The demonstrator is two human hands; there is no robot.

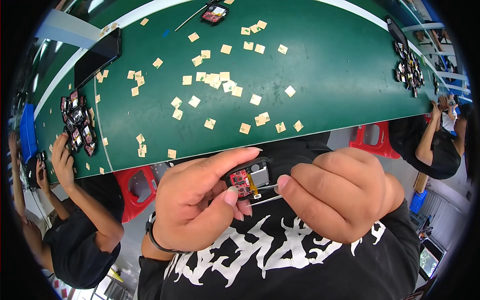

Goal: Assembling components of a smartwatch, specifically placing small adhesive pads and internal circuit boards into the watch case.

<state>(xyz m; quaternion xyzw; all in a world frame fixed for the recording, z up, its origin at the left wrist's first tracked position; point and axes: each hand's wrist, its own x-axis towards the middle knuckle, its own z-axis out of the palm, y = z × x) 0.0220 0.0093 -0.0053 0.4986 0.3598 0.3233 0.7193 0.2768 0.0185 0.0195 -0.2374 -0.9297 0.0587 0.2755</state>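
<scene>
My left hand (197,200) pinches a small black device (248,178) between thumb and forefinger, close to my chest. The device lies open, showing a red circuit board and a grey square part. My right hand (340,192) is closed around metal tweezers (264,195), whose tips reach the device's lower edge at an orange strip. Both hands are held below the near edge of the green table (320,75).
Several small tan paper squares (215,80) lie scattered on the table. A dark phone (97,55) lies at the left. Piles of similar devices (77,122) (410,67) sit before other people at left and right. Another device (214,13) lies at the far edge. Red stools (137,187) stand below.
</scene>
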